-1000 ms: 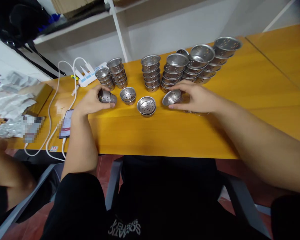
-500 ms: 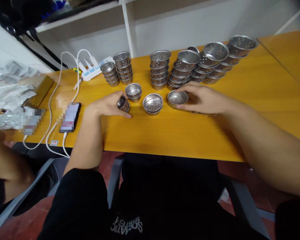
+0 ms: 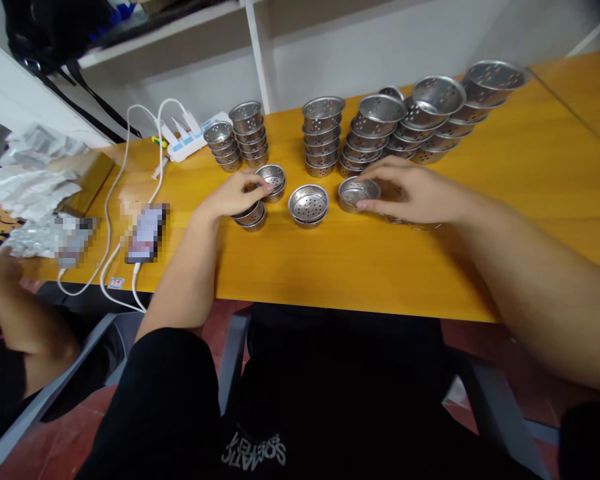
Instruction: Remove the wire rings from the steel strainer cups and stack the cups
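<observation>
Short, perforated stainless-steel cups stand on the table. My left hand [image 3: 237,193] reaches over the near-left cups [image 3: 251,218], partly covering them. Its thumb and fingers close on the left rim of a small nested cup pair [image 3: 273,181]. In the middle, another nested pair [image 3: 309,205] stands untouched between my hands. My right hand [image 3: 405,193] grips a shallow cup [image 3: 355,195], thumb at its front and fingers at its back rim. Under the right palm, more metal rims show in part; the hand hides the rest.
Taller stacks of cups [image 3: 323,137] line the back, with larger ones [image 3: 435,103] leaning at right. A power strip [image 3: 187,142], white cables, a phone [image 3: 147,233] and plastic bags [image 3: 25,190] lie left. Another person's arm [image 3: 27,317] is at the far left.
My left hand has moved up and right from the near-left cups to the small pair behind them. My right hand stays at the same shallow cup. The view has shifted slightly.
</observation>
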`<action>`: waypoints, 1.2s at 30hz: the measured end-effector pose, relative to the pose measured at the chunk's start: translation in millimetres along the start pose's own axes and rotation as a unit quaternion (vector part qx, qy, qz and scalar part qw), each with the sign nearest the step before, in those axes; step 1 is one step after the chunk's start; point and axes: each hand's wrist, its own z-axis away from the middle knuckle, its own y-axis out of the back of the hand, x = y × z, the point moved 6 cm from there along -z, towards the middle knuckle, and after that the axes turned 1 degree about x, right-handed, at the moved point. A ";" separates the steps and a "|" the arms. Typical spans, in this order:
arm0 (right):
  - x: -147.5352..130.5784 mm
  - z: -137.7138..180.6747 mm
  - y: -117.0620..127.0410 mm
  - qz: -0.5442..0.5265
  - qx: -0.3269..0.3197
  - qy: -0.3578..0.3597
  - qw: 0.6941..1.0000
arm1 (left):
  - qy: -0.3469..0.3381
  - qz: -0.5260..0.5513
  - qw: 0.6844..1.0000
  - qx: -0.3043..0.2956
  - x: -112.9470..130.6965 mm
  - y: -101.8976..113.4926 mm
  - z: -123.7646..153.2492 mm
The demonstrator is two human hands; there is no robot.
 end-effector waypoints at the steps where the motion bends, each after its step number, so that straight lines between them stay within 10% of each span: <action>1: 0.6 0.4 -0.1 -0.002 -0.001 0.000 1.000 | 0.009 -0.006 1.000 0.002 -2.7 0.8 -0.8; 17: 18.8 0.5 -4.1 -0.036 0.045 0.063 0.996 | 0.109 0.095 0.957 0.251 -61.8 33.7 -3.7; 31: 27.3 -1.0 -8.2 -0.014 0.047 0.081 0.995 | 0.160 0.098 0.945 0.267 -109.7 32.4 -10.2; 36: 18.9 0.8 -3.6 -0.015 0.043 0.077 0.996 | 0.094 0.026 0.937 0.337 -92.9 50.8 -1.7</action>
